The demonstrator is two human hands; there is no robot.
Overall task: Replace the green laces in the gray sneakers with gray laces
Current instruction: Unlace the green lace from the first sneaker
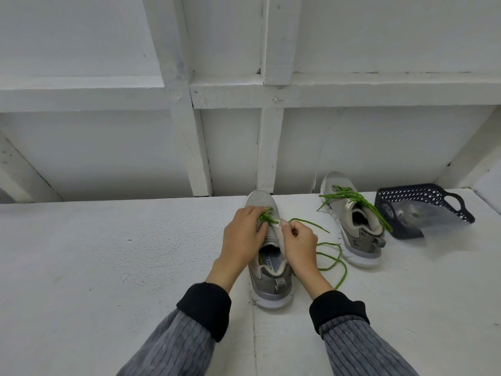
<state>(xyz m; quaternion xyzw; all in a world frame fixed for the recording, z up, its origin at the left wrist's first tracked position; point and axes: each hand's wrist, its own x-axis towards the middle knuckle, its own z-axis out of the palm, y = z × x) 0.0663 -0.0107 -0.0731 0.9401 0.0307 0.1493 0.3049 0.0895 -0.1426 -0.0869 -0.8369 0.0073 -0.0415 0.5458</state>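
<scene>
On the white surface [135,253] the near gray sneaker [268,267] is set lengthwise, toe away from the person, heel nearest. Its green lace [329,260], half freed, trails right of it. The lace is best drawn out eyelet by eyelet: the left hand [242,234] grips the crossings with curled fingers, the right hand [299,244] pinches the tongue.

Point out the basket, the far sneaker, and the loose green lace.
basket [406,198]: head view, rear lattice wall.
far sneaker [363,237]: head view, heel side.
loose green lace [342,263]: head view, loop lying right of the near shoe.
</scene>
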